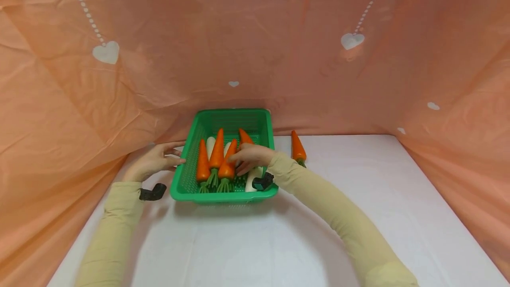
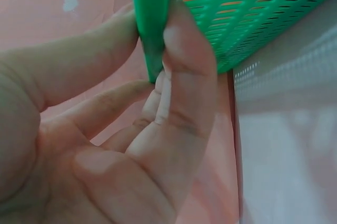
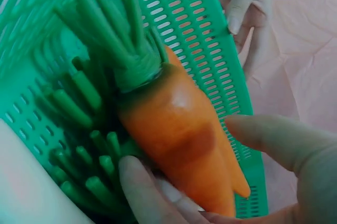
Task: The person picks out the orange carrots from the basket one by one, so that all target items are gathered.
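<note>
A green plastic basket holds several carrots with green stem tufts and some white radishes. At its left side, my left hand pinches the rim between thumb and fingers. My right hand reaches inside over one carrot. In the right wrist view, that carrot lies between the spread thumb and the fingers; the fingers are beside its lower side, and the thumb stands off its other side. Another carrot is partly hidden behind the right hand.
One more carrot lies on the white tabletop, right of the basket. An orange-pink cloth with white hearts hangs behind and along both sides. Each wrist carries a small black camera.
</note>
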### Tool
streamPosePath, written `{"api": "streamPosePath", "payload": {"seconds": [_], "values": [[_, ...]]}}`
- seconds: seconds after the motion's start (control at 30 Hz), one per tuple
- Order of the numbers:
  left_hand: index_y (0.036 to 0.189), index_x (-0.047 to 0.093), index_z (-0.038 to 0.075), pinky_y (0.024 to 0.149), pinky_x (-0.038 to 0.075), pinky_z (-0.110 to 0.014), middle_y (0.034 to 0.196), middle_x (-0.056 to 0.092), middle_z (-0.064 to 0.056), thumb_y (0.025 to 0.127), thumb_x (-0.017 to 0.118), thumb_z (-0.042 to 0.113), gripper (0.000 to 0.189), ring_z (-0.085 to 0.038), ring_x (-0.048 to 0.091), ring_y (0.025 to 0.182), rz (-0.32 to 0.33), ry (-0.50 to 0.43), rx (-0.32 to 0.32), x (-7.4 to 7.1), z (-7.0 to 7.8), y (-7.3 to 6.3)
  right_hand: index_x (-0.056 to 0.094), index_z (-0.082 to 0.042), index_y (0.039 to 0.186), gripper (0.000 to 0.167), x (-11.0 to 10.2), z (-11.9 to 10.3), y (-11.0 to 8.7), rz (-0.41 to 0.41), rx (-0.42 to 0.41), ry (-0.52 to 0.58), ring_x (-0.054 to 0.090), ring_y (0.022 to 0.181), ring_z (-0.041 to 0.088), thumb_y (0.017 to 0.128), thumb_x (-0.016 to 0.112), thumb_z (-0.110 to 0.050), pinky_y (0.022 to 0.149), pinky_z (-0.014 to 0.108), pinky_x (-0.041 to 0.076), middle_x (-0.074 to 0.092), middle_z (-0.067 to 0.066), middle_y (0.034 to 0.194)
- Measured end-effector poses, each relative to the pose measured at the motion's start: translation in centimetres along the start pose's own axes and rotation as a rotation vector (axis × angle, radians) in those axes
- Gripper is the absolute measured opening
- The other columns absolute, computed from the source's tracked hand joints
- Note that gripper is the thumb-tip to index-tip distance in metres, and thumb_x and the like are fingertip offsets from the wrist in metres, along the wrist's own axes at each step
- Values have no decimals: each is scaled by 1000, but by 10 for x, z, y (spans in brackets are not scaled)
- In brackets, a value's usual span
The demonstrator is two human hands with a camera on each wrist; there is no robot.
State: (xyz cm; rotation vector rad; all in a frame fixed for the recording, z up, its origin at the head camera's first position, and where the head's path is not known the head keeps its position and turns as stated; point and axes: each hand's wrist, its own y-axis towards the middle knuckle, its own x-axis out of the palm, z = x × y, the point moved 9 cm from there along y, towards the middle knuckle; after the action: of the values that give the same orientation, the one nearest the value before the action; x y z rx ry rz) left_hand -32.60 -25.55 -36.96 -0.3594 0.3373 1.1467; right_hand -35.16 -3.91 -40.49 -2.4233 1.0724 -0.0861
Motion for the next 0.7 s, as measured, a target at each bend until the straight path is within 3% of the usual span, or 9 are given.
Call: {"api": "streamPosePath", "payload": {"seconds": [0.13,0.23,0.57,0.7], "values": [[150,29,3,76,55,-37,128,46,-30,93,63,10,67,-31,60,95,4,8,-7,0,1,-3,48,6,122,40,4,3,3,1,8,7,65,78,29,92,65,-14,79,41,55,58,21,102],[150,29,3,76,54,-36,129,46,-29,93,64,10,67,-31,59,97,0,6,-9,0,1,-2,49,8,121,41,6,3,5,-3,6,21,65,74,28,91,66,-14,76,40,55,59,23,102],[149,27,1,77,54,-37,130,44,-30,93,63,8,67,-34,58,100,-13,-3,-13,1,0,0,62,8,90,18,8,-1,4,-18,12,29,66,69,29,92,65,-10,74,41,56,61,24,98],[149,27,1,77,54,-38,128,46,-31,94,62,9,66,-33,60,96,-8,-4,-12,-1,-1,0,58,5,89,15,7,-6,4,-2,4,31,66,68,27,91,65,-7,77,43,55,63,21,95]]}}
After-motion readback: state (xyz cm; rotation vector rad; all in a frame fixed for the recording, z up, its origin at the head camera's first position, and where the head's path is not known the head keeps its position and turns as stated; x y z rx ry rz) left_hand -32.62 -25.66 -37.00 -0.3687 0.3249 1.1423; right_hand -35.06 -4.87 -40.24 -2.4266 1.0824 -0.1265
